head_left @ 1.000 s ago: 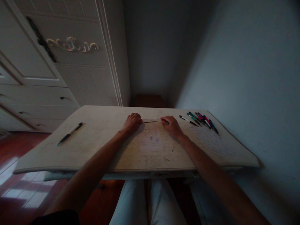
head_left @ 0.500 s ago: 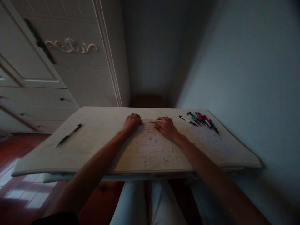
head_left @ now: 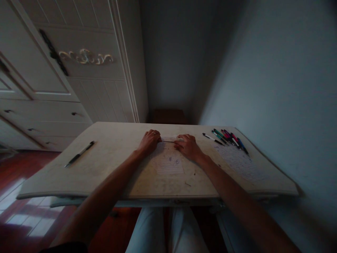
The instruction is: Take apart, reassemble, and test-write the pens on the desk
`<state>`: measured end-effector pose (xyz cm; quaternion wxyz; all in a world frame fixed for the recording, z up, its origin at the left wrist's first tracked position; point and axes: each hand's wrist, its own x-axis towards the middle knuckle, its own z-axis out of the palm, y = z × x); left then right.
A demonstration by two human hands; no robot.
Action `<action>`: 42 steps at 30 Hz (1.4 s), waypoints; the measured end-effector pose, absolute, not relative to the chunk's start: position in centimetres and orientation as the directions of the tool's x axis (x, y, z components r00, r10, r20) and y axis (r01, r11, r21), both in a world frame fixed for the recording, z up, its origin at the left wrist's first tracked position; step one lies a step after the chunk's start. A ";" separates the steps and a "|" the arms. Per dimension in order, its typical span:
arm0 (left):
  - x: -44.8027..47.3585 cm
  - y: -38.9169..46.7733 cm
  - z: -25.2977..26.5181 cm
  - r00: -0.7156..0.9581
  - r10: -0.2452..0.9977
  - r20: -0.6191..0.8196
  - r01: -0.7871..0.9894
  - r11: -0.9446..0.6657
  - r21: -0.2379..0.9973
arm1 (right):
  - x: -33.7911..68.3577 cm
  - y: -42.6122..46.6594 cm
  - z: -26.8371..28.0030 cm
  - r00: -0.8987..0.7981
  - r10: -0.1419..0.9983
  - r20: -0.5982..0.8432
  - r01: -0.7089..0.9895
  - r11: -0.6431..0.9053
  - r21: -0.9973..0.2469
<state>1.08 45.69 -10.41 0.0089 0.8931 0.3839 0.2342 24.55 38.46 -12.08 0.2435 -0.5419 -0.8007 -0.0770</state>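
A thin dark rod [head_left: 168, 141], slim like a pen refill, spans the gap between my two hands, lying across the upper part of a sheet of paper [head_left: 170, 168]. My left hand [head_left: 152, 140] has its fingers curled on the rod's left end. The right end meets the fingertips of my right hand [head_left: 187, 146], which are bent and closed on it, the palm low over the table. Purple marks and printed lines show on the paper. My fingers hide both tips of the rod.
On the table [head_left: 118, 151], a pen [head_left: 79, 154] lies far left. Several pens [head_left: 229, 138] are bunched at the right, above a second written sheet [head_left: 239, 163]. Small dark scraps [head_left: 187, 184] lie near the front edge. A wall borders the right side; a white cabinet [head_left: 105, 95] stands at left.
The view has shifted slightly, so everything sits a little lower and to the right. Both hands keep their places at the rod's ends.
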 end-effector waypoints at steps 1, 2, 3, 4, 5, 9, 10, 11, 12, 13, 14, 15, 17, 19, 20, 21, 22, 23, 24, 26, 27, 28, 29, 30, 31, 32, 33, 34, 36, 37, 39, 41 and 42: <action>1.0 45.7 -10.3 0.588 0.695 0.414 0.687 -0.699 0.196 | 24.6 38.4 -12.0 -0.299 0.830 0.470 0.907 0.401 -0.132; 0.9 45.7 -10.2 0.581 0.699 0.417 0.693 -0.694 0.195 | 24.6 38.4 -12.0 -0.303 0.831 0.467 0.908 0.401 -0.124; 0.7 45.8 -10.2 0.574 0.703 0.421 0.700 -0.687 0.194 | 24.7 38.4 -11.9 -0.305 0.832 0.464 0.908 0.400 -0.120; 0.5 45.9 -10.1 0.566 0.707 0.423 0.706 -0.681 0.193 | 24.8 38.3 -11.8 -0.304 0.832 0.464 0.909 0.400 -0.122; 0.3 46.0 -10.1 0.558 0.712 0.426 0.713 -0.674 0.193 | 24.9 38.3 -11.8 -0.299 0.832 0.468 0.909 0.398 -0.127; -0.3 46.3 -10.3 0.530 0.733 0.426 0.728 -0.651 0.215 | 25.3 38.1 -11.6 -0.263 0.823 0.504 0.904 0.392 -0.170; -0.4 46.4 -10.3 0.530 0.734 0.425 0.724 -0.652 0.225 | 25.4 38.1 -11.6 -0.249 0.821 0.514 0.902 0.390 -0.185; -0.5 46.4 -10.4 0.536 0.730 0.424 0.713 -0.661 0.236 | 25.6 38.1 -11.7 -0.233 0.819 0.524 0.898 0.388 -0.208; -0.5 46.4 -10.4 0.550 0.719 0.425 0.693 -0.677 0.248 | 25.8 38.2 -11.7 -0.216 0.818 0.534 0.888 0.392 -0.241; -0.5 46.5 -10.4 0.569 0.701 0.430 0.665 -0.700 0.262 | 26.0 38.3 -11.6 -0.195 0.815 0.546 0.871 0.400 -0.286; -0.5 46.5 -10.4 0.586 0.680 0.441 0.631 -0.724 0.277 | 26.2 38.3 -11.6 -0.169 0.810 0.561 0.848 0.410 -0.336; -0.5 46.5 -10.4 0.597 0.660 0.457 0.598 -0.745 0.295 | 26.5 38.4 -11.4 -0.135 0.803 0.580 0.822 0.417 -0.387; -0.7 46.5 -10.3 0.582 0.644 0.496 0.552 -0.761 0.340 | 27.2 38.4 -11.0 -0.020 0.783 0.622 0.776 0.404 -0.484; -1.0 46.5 -10.0 0.518 0.675 0.525 0.546 -0.734 0.404 | 28.0 38.3 -10.5 0.167 0.753 0.637 0.731 0.339 -0.593; -1.2 46.4 -9.9 0.475 0.701 0.532 0.552 -0.708 0.440 | 28.4 38.2 -10.3 0.269 0.731 0.627 0.696 0.302 -0.651; -1.4 46.4 -9.8 0.428 0.729 0.534 0.560 -0.678 0.477 | 28.7 38.2 -10.1 0.364 0.703 0.610 0.655 0.272 -0.705; -1.7 46.3 -9.7 0.374 0.756 0.537 0.568 -0.645 0.511 | 29.1 38.1 -10.0 0.446 0.674 0.589 0.613 0.249 -0.750; -2.0 46.3 -9.6 0.315 0.780 0.541 0.576 -0.610 0.544 | 29.3 38.1 -10.0 0.511 0.647 0.565 0.574 0.232 -0.785; -2.2 46.2 -9.5 0.249 0.802 0.543 0.585 -0.572 0.575 | 29.6 38.1 -10.0 0.558 0.632 0.538 0.539 0.217 -0.814; -2.7 46.2 -9.4 0.122 0.833 0.539 0.606 -0.493 0.624 | 29.9 38.2 -10.2 0.604 0.643 0.471 0.474 0.185 -0.861; -2.9 46.2 -9.4 0.074 0.845 0.530 0.619 -0.456 0.640 | 30.0 38.3 -10.4 0.610 0.661 0.436 0.447 0.167 -0.879; -3.0 46.2 -9.3 0.043 0.855 0.517 0.631 -0.425 0.649 | 30.0 38.3 -10.5 0.608 0.682 0.407 0.427 0.151 -0.891; -3.1 46.2 -9.3 0.029 0.864 0.502 0.644 -0.400 0.652 | 30.0 38.4 -10.6 0.602 0.697 0.389 0.421 0.137 -0.897; -3.1 46.3 -9.2 0.025 0.874 0.485 0.656 -0.380 0.652 | 30.0 38.4 -10.7 0.594 0.708 0.383 0.427 0.126 -0.896; -3.2 46.3 -9.2 0.027 0.885 0.465 0.666 -0.362 0.652 | 30.0 38.4 -10.7 0.586 0.714 0.384 0.439 0.119 -0.891; -3.2 46.3 -9.1 0.027 0.895 0.445 0.675 -0.344 0.653 | 30.0 38.4 -10.8 0.577 0.718 0.390 0.452 0.116 -0.884; -3.2 46.4 -9.0 0.025 0.904 0.426 0.681 -0.327 0.655 | 30.0 38.4 -10.8 0.568 0.722 0.396 0.464 0.117 -0.878; -3.1 46.4 -9.0 0.023 0.911 0.412 0.684 -0.315 0.658 | 30.0 38.4 -10.8 0.559 0.725 0.403 0.474 0.120 -0.872; -3.1 46.4 -8.9 0.020 0.917 0.398 0.675 -0.306 0.671 | 30.0 38.4 -10.8 0.541 0.733 0.413 0.490 0.125 -0.863; -3.1 46.4 -8.8 0.020 0.919 0.395 0.667 -0.307 0.679 | 30.0 38.3 -10.8 0.531 0.738 0.417 0.497 0.127 -0.859; -3.1 46.5 -8.7 0.023 0.920 0.391 0.655 -0.309 0.689 | 29.8 38.3 -10.7 0.512 0.749 0.421 0.507 0.132 -0.852; -3.1 46.5 -8.7 0.028 0.920 0.390 0.655 -0.312 0.689 | 29.6 38.1 -10.6 0.496 0.758 0.425 0.514 0.138 -0.847; -3.2 46.6 -8.6 0.035 0.921 0.389 0.657 -0.315 0.685 | 29.4 38.0 -10.5 0.488 0.761 0.427 0.519 0.141 -0.843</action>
